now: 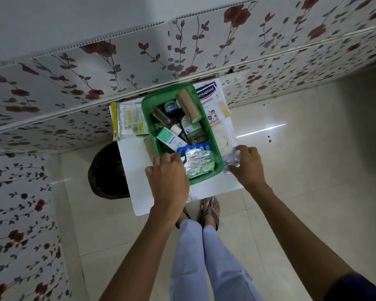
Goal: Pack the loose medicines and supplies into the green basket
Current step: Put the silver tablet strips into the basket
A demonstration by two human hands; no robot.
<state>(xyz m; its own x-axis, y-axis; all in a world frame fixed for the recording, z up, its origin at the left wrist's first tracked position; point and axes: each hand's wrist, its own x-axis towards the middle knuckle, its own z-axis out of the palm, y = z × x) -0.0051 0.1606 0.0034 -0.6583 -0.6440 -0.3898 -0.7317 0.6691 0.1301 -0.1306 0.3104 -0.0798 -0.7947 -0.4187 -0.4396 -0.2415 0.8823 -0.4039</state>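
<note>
The green basket (217, 148) stands on a small white table (135, 161). Inside lie a tan bandage roll (188, 104), dark bottles (161, 118), a white-and-teal box (170, 141), a blue blister pack (195, 147) and a silver foil strip (199, 162). My left hand (168, 177) rests at the basket's near-left corner, fingers curled at the rim by the foil strip. My right hand (245, 162) is closed on a clear crinkled plastic packet (231, 162) just right of the basket. A plaster box (211, 101) and a green-and-white sachet pack (129, 120) lie outside the basket.
A floral-patterned wall runs behind and left of the table. A dark round object (105, 170) sits on the tiled floor to the left. A pale cloth-like item (225, 137) lies right of the basket. My feet in sandals (208, 213) stand at the table's near edge.
</note>
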